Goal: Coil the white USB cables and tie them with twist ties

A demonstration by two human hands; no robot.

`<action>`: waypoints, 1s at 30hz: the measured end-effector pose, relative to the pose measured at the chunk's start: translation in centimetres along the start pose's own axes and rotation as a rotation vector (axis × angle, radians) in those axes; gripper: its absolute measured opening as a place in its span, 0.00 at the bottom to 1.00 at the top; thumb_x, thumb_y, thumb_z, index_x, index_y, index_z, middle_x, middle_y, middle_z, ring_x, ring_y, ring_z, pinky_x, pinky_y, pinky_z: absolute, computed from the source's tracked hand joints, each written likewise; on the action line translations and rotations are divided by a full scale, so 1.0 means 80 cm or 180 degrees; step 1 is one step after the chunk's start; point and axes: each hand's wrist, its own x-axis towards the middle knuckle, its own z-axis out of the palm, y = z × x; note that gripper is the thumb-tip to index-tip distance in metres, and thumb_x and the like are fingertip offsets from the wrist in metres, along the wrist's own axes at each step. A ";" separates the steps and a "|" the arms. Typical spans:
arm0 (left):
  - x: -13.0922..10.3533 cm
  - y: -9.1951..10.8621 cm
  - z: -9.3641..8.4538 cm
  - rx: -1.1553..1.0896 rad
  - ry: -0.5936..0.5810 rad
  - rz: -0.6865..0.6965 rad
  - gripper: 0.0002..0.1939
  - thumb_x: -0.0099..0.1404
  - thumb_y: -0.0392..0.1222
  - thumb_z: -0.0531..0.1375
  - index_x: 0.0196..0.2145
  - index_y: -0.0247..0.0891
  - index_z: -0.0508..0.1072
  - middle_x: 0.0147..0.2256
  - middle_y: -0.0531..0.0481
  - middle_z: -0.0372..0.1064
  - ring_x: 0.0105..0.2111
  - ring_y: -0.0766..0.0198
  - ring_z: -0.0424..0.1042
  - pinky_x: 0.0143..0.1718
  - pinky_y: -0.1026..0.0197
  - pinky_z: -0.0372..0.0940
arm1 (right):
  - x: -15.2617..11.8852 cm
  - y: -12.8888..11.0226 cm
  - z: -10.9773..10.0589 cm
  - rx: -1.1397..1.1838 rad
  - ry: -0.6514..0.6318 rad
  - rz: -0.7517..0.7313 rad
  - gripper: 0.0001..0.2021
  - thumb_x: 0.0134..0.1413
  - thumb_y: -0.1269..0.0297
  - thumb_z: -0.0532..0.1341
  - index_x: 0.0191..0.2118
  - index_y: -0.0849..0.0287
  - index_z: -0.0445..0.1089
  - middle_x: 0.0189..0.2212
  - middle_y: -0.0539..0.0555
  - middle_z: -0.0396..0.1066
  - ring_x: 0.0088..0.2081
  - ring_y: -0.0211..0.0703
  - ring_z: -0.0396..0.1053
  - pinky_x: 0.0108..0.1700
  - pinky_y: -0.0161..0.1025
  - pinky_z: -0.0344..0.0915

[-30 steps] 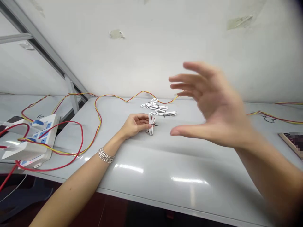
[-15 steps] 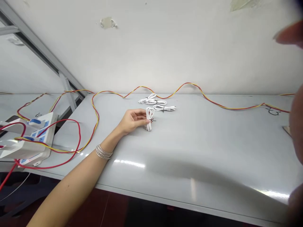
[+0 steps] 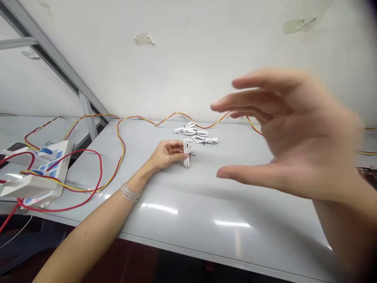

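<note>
My left hand (image 3: 168,155) pinches a coiled white USB cable (image 3: 187,147) between thumb and fingers, just over the grey tabletop. A black twist tie (image 3: 191,155) binds this coil at its middle. Beyond it lie three more white coiled cables, also tied in black: one at the back (image 3: 185,127), one in the middle (image 3: 195,133) and one nearer on the right (image 3: 205,140). My right hand (image 3: 303,129) is raised close to the camera, thumb and fingers spread wide, holding nothing. It is slightly blurred.
A white power strip (image 3: 60,157) with plugged-in adapters (image 3: 29,184) stands at the left. A red and yellow twisted wire (image 3: 120,135) winds along the wall side of the table (image 3: 141,232). A red wire loops (image 3: 101,169) beside the strip. Grey metal framing (image 3: 59,59) rises at the left.
My right hand has come in from the right edge toward the middle, fingers apart. My left hand keeps its hold on the cable in nearly the same place. The view has shifted slightly.
</note>
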 end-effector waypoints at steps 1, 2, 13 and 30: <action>0.000 0.000 0.000 -0.0010 0.0002 -0.0001 0.23 0.47 0.42 0.77 0.40 0.32 0.80 0.35 0.44 0.80 0.35 0.60 0.79 0.41 0.58 0.73 | 0.004 0.011 0.005 -0.0070 -0.0157 -0.0099 0.42 0.42 0.53 0.77 0.63 0.38 0.61 0.56 0.47 0.70 0.61 0.54 0.68 0.63 0.51 0.70; 0.000 0.000 0.000 -0.0017 -0.0003 -0.0004 0.22 0.47 0.42 0.77 0.39 0.32 0.79 0.35 0.44 0.80 0.34 0.61 0.79 0.41 0.58 0.73 | 0.008 0.024 0.010 -0.0245 -0.0426 -0.0033 0.43 0.43 0.54 0.77 0.64 0.39 0.60 0.57 0.48 0.70 0.61 0.53 0.68 0.63 0.52 0.69; 0.000 0.000 -0.003 0.0153 -0.0138 0.0254 0.20 0.48 0.41 0.76 0.35 0.33 0.75 0.34 0.48 0.77 0.37 0.60 0.77 0.44 0.57 0.72 | -0.031 0.162 0.087 -0.0432 -0.1233 0.1068 0.38 0.45 0.56 0.75 0.62 0.54 0.64 0.60 0.65 0.68 0.60 0.62 0.69 0.60 0.60 0.68; 0.000 0.004 0.009 0.0226 0.0238 0.0516 0.19 0.49 0.43 0.75 0.34 0.34 0.74 0.33 0.50 0.74 0.34 0.65 0.73 0.43 0.60 0.71 | -0.033 0.170 0.095 -0.0250 -0.0839 0.0529 0.09 0.61 0.57 0.64 0.43 0.54 0.76 0.44 0.55 0.77 0.47 0.51 0.73 0.53 0.50 0.69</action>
